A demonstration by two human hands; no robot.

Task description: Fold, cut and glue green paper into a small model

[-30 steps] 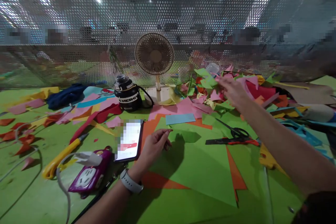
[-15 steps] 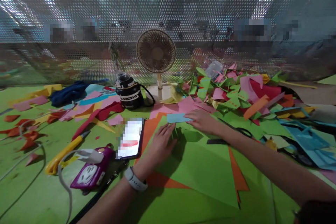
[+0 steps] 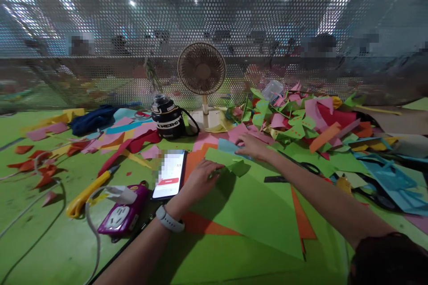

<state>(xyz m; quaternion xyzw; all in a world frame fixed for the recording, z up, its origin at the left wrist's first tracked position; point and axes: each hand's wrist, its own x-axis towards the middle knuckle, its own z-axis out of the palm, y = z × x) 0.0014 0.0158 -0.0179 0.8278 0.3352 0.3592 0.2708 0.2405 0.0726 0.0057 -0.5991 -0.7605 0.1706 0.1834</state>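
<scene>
My right hand [image 3: 253, 147] lies over a light blue paper piece [image 3: 226, 145] at the far edge of a large green sheet [image 3: 257, 218]. Its fingers are apart and curved, the tips on or just above the blue paper. My left hand [image 3: 203, 177], wearing a pale watch band, rests over the green sheet's left side. Those fingers reach out loosely and hold nothing. Between the two hands sits a small folded green paper piece [image 3: 240, 168]. Orange sheets [image 3: 210, 225] stick out from under the green one. A dark flat strip [image 3: 274, 179] lies below my right forearm.
Left of my hand are a lit phone [image 3: 170, 176], a purple power strip [image 3: 125, 213] with a plug, and a yellow-handled tool [image 3: 90, 191]. Behind stand a black bottle [image 3: 167, 120] and a fan [image 3: 202, 69]. Paper scraps [image 3: 294, 116] and scissors [image 3: 309, 167] lie right.
The blue paper has shifted right and back, partly under my right hand, whose fingers have spread. My left hand has drawn away from it, slightly left and down. The camera view has tilted slightly.
</scene>
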